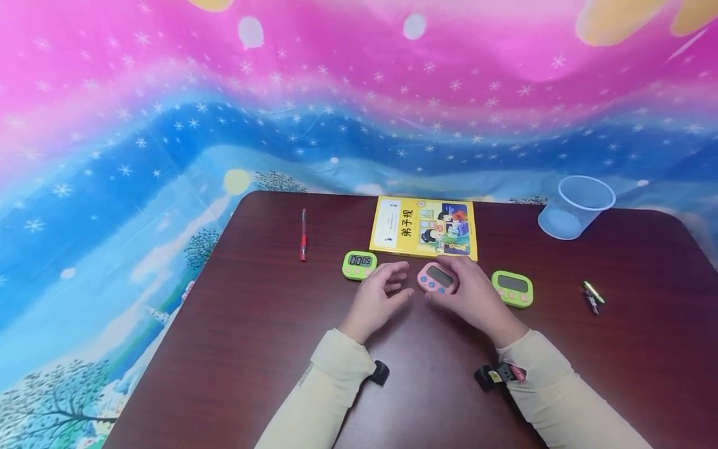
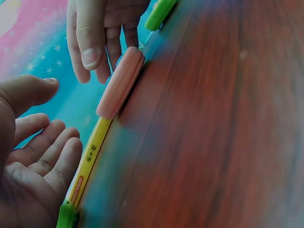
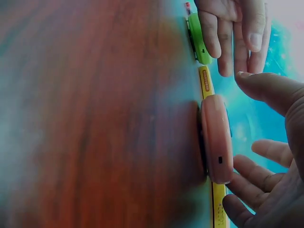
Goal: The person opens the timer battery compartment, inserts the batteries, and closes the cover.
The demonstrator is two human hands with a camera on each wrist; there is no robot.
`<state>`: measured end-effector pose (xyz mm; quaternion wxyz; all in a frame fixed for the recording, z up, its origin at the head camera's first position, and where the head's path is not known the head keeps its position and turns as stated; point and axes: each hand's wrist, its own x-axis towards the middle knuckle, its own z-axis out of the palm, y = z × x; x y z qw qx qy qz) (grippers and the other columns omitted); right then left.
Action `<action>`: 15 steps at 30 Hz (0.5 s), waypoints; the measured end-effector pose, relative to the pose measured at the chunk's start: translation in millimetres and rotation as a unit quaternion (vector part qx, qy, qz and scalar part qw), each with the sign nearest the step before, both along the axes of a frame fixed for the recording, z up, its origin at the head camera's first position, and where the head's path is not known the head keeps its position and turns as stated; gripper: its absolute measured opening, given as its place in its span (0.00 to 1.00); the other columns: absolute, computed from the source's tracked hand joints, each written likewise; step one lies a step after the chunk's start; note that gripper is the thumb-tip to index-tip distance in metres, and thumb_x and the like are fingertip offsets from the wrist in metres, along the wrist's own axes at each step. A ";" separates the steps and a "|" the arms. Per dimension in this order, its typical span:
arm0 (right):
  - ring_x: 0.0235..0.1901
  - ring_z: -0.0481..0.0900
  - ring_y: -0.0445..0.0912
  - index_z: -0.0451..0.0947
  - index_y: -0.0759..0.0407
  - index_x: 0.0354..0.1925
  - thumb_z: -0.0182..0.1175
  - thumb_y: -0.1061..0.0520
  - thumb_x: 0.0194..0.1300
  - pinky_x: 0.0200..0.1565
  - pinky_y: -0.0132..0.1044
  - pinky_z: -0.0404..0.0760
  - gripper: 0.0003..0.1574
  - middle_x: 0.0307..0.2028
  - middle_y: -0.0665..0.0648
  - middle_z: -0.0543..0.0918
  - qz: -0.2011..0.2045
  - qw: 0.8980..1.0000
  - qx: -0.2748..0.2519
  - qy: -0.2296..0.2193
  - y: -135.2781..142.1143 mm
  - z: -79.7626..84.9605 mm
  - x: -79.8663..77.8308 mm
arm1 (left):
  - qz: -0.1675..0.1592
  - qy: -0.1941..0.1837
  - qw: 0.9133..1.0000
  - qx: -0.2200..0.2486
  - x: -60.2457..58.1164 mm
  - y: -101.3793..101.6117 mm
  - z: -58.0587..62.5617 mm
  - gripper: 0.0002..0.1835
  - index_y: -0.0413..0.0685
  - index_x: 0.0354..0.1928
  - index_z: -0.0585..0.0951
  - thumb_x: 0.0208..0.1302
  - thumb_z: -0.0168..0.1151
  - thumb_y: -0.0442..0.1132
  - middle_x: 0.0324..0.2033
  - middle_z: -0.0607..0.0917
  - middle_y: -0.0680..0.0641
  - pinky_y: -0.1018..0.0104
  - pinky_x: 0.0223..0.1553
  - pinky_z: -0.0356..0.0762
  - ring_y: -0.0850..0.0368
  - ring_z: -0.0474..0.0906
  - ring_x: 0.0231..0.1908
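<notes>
A pink digital timer (image 1: 436,279) with blue buttons and a blank screen lies on the table between the hands. My right hand (image 1: 477,302) is around its right side, fingers loosely spread at the far edge and thumb near the close edge. In the right wrist view that thumb stands off the timer (image 3: 217,142), while fingertips are right at its end. My left hand (image 1: 376,302) is to the left of it, relaxed and holding nothing. Just beyond the left hand is a green timer (image 1: 353,264) reading 00:05. Another green timer (image 1: 512,288), screen blank, lies beside the right hand.
Behind the timers lies a yellow book (image 1: 392,224). A red pen (image 1: 303,237) is at the left. Toward the right are two small pen-like pieces (image 1: 593,294) and a light mesh basket (image 1: 572,212) near the back edge. A patterned cloth (image 1: 314,93) hangs behind the table (image 1: 235,349).
</notes>
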<state>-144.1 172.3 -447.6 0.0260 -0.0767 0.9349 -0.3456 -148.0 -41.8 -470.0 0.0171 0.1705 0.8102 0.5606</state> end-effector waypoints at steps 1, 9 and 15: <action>0.55 0.71 0.57 0.65 0.62 0.71 0.77 0.44 0.54 0.52 0.53 0.80 0.54 0.62 0.63 0.73 -0.002 1.000 0.000 -0.011 0.6 -0.3 0.6 | 0.000 -0.006 1.000 -0.002 -0.2 1.1 -0.5 0.26 0.42 0.63 0.77 0.63 0.70 0.32 0.57 0.80 0.44 0.69 0.55 0.80 0.53 0.81 0.56; 0.58 0.68 0.59 0.62 0.65 0.72 0.78 0.44 0.52 0.59 0.58 0.75 0.58 0.64 0.67 0.69 -0.011 0.999 0.020 -0.047 6.5 -2.4 1.2 | -0.013 -0.016 0.999 -0.047 -9.8 13.1 -4.0 0.28 0.43 0.67 0.73 0.65 0.66 0.31 0.62 0.77 0.45 0.72 0.58 0.76 0.55 0.76 0.61; 0.54 0.70 0.57 0.68 0.66 0.66 0.78 0.45 0.53 0.57 0.55 0.78 0.51 0.59 0.66 0.71 -0.012 0.998 0.030 -0.051 8.7 -5.7 -0.5 | -0.061 -0.015 0.985 -0.159 -23.0 22.3 0.9 0.33 0.46 0.72 0.68 0.66 0.65 0.33 0.66 0.74 0.47 0.72 0.59 0.75 0.57 0.75 0.61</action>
